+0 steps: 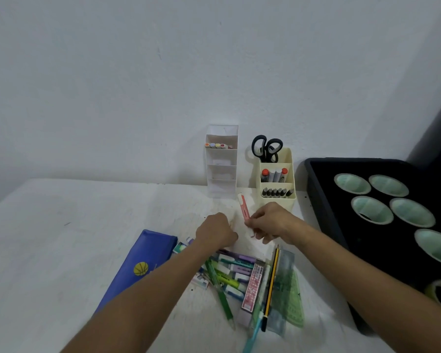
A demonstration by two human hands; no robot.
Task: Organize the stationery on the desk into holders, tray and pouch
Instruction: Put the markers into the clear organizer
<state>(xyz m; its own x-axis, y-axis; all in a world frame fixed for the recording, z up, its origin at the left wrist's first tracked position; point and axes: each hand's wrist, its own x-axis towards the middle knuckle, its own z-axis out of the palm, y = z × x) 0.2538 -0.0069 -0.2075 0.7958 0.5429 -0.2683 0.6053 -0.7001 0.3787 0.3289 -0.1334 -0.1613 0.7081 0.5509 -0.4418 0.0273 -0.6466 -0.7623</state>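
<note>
Pinched at its lower end in the right hand, a pink highlighter points up toward the white tiered holder where other highlighters already sit, likely its destination. Left hand is curled loosely above the tabletop; whether it holds anything I cannot tell. Unsorted pens and highlighters lie near the blue pouch. Beside the holder stands a cream organiser with scissors, with a black tray to its right.
</note>
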